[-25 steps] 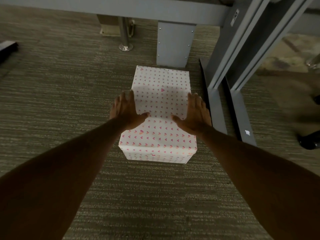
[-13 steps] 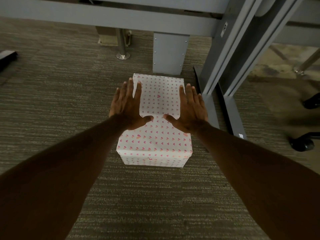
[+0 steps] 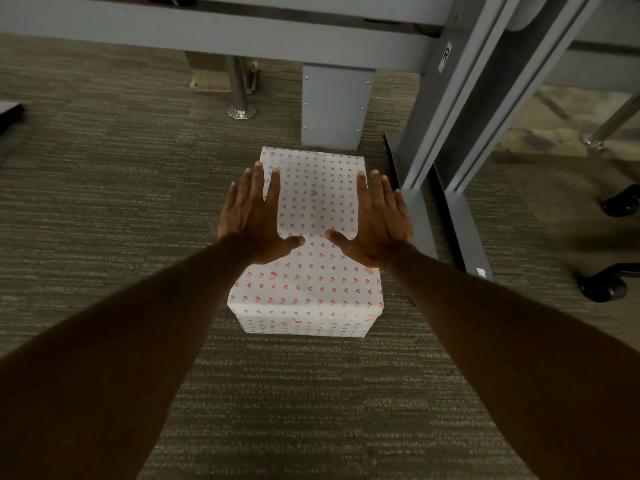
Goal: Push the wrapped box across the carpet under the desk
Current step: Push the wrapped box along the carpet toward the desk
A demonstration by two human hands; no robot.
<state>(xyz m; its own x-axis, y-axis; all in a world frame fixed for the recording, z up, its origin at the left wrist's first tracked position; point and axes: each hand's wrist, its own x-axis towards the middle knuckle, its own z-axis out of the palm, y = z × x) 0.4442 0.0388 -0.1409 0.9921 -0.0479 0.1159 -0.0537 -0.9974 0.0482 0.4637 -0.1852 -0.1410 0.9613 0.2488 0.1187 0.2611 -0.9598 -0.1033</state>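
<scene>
A box wrapped in white paper with small pink hearts [image 3: 311, 271] lies on the grey striped carpet [image 3: 104, 202], its far end close to a grey desk leg panel [image 3: 334, 105]. My left hand [image 3: 254, 220] is spread flat over the box's left edge, fingers apart and pointing away from me. My right hand [image 3: 375, 223] is spread the same way over the right edge. Neither hand grips anything; whether the palms touch the paper or hover just above it I cannot tell. The desk's grey crossbeam [image 3: 207, 32] runs overhead at the top.
Slanted grey desk legs with long floor feet [image 3: 460, 216] stand right of the box. A chrome post with a round foot [image 3: 240, 109] stands behind on the left. Black chair castors [image 3: 604, 287] sit at far right. Open carpet lies to the left and near me.
My hands have slid forward along the box top and the fingers have spread and lifted. The box looks slightly nearer the desk leg panel; the view has tilted a little.
</scene>
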